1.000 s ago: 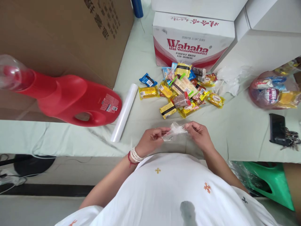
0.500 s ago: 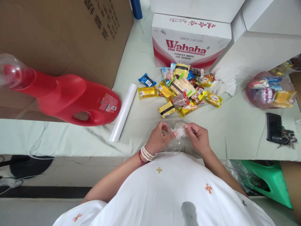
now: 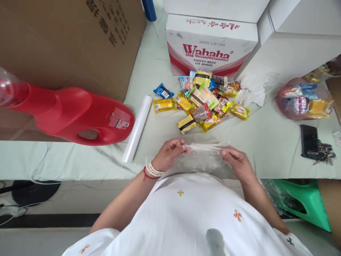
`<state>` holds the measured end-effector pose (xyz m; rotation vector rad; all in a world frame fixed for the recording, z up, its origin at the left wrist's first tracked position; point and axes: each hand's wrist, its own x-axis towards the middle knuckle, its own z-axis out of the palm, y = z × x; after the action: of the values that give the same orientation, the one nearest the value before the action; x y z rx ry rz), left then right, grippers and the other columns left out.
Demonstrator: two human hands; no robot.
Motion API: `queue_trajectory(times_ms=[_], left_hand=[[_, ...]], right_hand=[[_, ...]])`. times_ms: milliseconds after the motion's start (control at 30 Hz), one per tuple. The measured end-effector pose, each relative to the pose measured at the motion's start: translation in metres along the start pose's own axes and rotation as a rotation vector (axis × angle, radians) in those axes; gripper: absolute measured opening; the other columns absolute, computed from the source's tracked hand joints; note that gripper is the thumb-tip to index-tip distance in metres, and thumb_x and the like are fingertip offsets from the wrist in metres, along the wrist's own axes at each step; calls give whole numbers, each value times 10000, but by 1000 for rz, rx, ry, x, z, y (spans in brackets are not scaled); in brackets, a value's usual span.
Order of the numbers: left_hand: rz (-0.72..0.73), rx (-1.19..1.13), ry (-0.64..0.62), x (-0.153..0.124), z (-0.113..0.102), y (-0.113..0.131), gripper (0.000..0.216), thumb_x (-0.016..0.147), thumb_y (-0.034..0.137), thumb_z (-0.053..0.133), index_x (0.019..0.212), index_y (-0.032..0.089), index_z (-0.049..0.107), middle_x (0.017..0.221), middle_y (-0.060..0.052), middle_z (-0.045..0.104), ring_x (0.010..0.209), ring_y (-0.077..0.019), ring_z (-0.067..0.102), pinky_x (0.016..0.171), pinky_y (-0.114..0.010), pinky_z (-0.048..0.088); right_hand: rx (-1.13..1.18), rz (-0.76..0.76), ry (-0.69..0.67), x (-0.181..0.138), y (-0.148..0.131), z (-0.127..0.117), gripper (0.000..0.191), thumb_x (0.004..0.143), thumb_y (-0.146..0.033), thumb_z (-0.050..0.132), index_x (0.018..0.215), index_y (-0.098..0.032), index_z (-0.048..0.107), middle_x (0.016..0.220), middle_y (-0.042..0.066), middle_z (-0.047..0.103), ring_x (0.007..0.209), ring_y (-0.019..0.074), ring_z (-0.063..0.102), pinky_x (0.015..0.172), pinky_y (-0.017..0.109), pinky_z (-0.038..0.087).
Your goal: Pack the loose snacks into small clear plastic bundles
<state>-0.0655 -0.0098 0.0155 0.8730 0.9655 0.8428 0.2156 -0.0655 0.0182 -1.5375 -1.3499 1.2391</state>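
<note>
A clear plastic bag (image 3: 204, 160) is stretched between my two hands, close to the table's front edge. My left hand (image 3: 172, 153), with white beads at the wrist, pinches one end of its gathered top. At the other end my right hand (image 3: 236, 160) pinches the film, fingers closed. The bag's lower part hangs toward my white shirt, and its outline is hard to make out. Just beyond my hands lies a pile of small wrapped snacks (image 3: 201, 112) in yellow, brown and blue packets.
A white roll (image 3: 137, 129) and a big red plastic bottle (image 3: 87, 119) lie at left beside a brown carton (image 3: 66, 42). Behind the snacks stands a Wahaha box (image 3: 210, 49). To the right are a filled clear bag (image 3: 301, 99), a black phone (image 3: 309, 140) and keys (image 3: 326, 153).
My hands have moved apart, left hand to the left and right hand to the right. The plastic bag between them, bunched before, is now pulled out into a taut line.
</note>
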Motion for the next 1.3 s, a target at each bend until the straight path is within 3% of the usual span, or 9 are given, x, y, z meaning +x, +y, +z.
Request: queue_trajectory(times_ms=[167,300,400,533,633,867,1033,1167,1300], left_hand=[[-25,44,-75,-2,18,-6,497,779,418,816,616,183,409,797,8,573,666,-120,619,632,-265,478],[-117,64,-212,-4,26,-3,292,785,371,799,852,191,579,898,-16,647,738,-140,645,691,-280,510],[-88,172,-162,-3,31,-6,220,828,338,713,971,184,649,925,-33,684,737,-133,611,708,-273,494],[-29,372,86,4,35,-18,242,882,422,628,883,181,644,740,5,635,655,-130,533,635,-256,420],[-20,435,49,7,31,-24,339,837,508,688,782,177,631,653,31,563,598,-116,461,583,-249,359],[115,273,382,11,2,-31,399,887,588,633,791,209,557,647,55,431,589,-109,363,574,-246,330],[92,150,546,17,-8,-49,433,874,640,624,798,237,486,643,61,409,552,-111,374,516,-239,333],[33,150,540,9,-22,-54,380,884,603,609,835,237,516,634,68,467,506,-106,437,504,-241,388],[-6,439,323,-4,-41,-39,343,733,436,762,959,196,668,885,-30,661,775,-168,630,704,-288,514]], right_hand=[[-138,-143,-326,6,-9,-3,429,896,-513,719,1241,-259,740,1231,99,695,1162,250,638,1035,383,496],[-213,-70,-385,24,-21,-3,476,928,-530,664,1311,-249,699,1263,99,705,1121,251,666,966,378,534],[-251,-83,-404,38,-26,10,337,941,-471,645,1151,-237,766,1113,77,740,976,218,690,859,326,536],[-300,-104,-278,49,-26,37,298,980,-417,547,925,-207,752,849,37,712,772,166,638,715,270,483],[-195,-1,-173,49,-22,46,341,975,-487,536,918,-195,702,672,-5,616,587,132,542,560,240,418],[68,201,160,37,-11,29,419,891,-619,630,947,-204,654,557,-60,482,433,107,421,416,240,353],[109,267,256,29,5,20,421,882,-625,641,938,-208,646,556,-60,489,420,101,389,398,244,311],[87,294,351,25,20,8,446,886,-637,627,973,-201,654,553,-66,490,406,100,364,391,248,281],[-129,215,345,19,41,-2,462,918,-622,596,1033,-189,710,570,-42,539,485,132,457,478,260,390]])
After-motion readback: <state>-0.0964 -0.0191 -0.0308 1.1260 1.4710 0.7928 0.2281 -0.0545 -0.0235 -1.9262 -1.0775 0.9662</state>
